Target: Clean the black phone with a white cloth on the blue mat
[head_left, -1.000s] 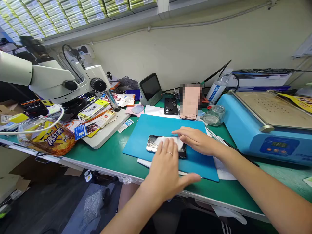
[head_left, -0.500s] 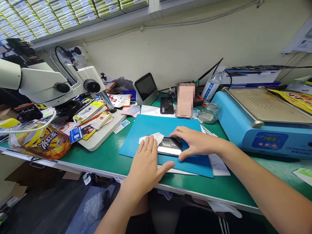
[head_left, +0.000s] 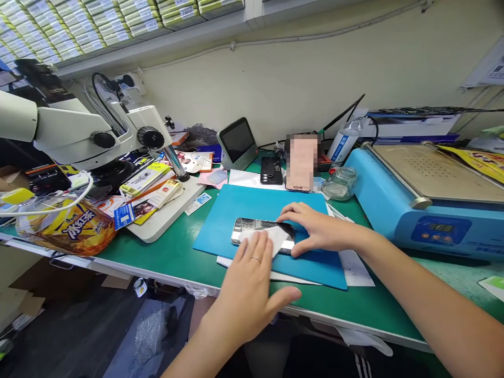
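Note:
A phone (head_left: pixel 241 226) with a dark, reflective screen lies flat and sideways on the blue mat (head_left: pixel 220 210). Under the fingertips of my left hand (head_left: pixel 250 283) a white cloth (head_left: pixel 279 239) is pressed flat against the middle of the screen. The left fingers lie extended side by side, a ring on one, with the thumb spread out. My right hand (head_left: pixel 318 228) grips the phone's right end between the thumb at the lower corner and the fingers at the upper corner.
Behind the mat are a black phone (head_left: pixel 271 170), a pink-screened phone (head_left: pixel 301 163) and a glass jar (head_left: pixel 339 184). A blue heating plate unit (head_left: pixel 394 210) stands right. Left are a microscope (head_left: pixel 94 134), cards (head_left: pixel 147 181) and a drink bottle (head_left: pixel 66 226).
My left hand has slid to the right with the cloth, uncovering the phone's left end. The right hand keeps its place at the phone's right end.

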A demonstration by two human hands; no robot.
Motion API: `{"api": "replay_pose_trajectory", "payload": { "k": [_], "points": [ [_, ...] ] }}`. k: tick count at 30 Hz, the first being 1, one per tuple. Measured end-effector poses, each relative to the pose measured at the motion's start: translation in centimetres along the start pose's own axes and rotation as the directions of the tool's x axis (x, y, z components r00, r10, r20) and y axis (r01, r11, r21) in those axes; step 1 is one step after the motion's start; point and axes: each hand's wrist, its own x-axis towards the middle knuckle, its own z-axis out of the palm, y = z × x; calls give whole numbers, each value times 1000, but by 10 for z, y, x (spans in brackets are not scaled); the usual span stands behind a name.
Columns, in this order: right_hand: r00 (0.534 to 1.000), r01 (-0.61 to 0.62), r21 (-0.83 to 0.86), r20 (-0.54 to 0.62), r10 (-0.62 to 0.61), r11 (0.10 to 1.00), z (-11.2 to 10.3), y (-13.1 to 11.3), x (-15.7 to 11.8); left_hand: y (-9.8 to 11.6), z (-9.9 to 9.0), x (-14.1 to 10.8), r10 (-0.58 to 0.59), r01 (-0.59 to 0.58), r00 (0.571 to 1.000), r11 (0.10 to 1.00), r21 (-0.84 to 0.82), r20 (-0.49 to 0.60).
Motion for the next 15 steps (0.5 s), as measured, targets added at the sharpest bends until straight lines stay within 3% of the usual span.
{"api": "replay_pose_trajectory", "payload": {
  "k": [5, 9, 12, 15],
  "points": [
    [999, -37, 6, 23, 37, 999, -1, 0, -1, -27, -4, 6, -133, 132, 991, 989, 72, 2],
    [999, -35, 8, 20, 35, 999, -2, 0, -1, -2, -1, 25, -76, 77, 995, 997, -11, 59],
    [1000, -25, 0, 14, 25, 1000, -2, 0, -1, 25, 5, 34, 17, -14, 999, 997, -78, 39],
    [1000, -23, -23, 15, 23, 999, -2, -1, -1, 34, 7, 31, 31, -29, 999, 996, -83, 17]
  ]
}}
